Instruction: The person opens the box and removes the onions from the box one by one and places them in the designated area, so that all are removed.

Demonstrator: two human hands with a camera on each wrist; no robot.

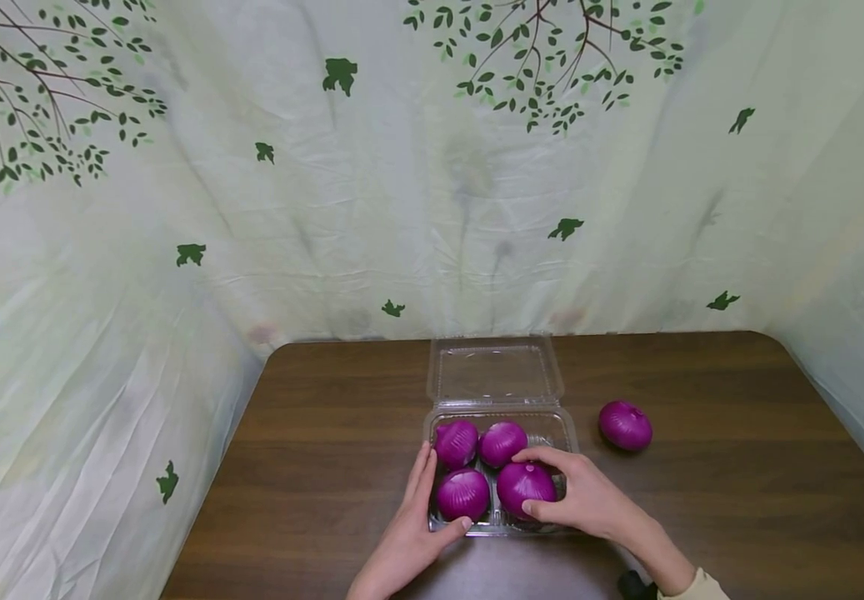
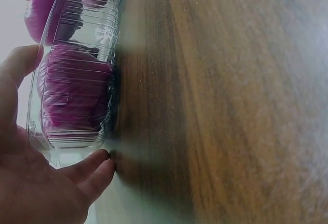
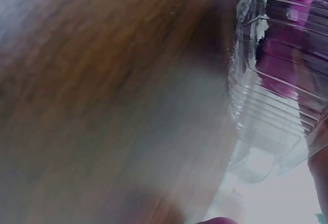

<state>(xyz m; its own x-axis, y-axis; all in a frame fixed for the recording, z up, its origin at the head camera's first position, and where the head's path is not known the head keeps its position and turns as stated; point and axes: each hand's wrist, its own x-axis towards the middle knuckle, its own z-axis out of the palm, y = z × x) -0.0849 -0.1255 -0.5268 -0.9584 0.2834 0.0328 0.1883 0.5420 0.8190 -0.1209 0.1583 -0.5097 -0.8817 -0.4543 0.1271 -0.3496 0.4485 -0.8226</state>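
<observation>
A clear plastic clamshell container point(image 1: 493, 529) stands on the table with its lid point(image 1: 495, 373) folded back. My left hand point(image 1: 418, 527) holds its front left corner, fingers along the left side and thumb at the front rim. Inside, two red onions, one at back left point(image 1: 456, 443) and one at back right point(image 1: 504, 441), sit behind a front left onion point(image 1: 463, 493). With fingers over the top and thumb in front, my right hand point(image 1: 591, 495) grips another red onion point(image 1: 525, 487) in the front right part. The right wrist view shows the container's ribbed wall point(image 3: 266, 101) close by.
One loose red onion point(image 1: 626, 425) lies on the brown wooden table point(image 1: 739, 467), right of the container. A pale curtain point(image 1: 402, 208) printed with leaves hangs behind the table's back edge and along both sides. Something small and black point(image 1: 634, 586) is by the right wrist.
</observation>
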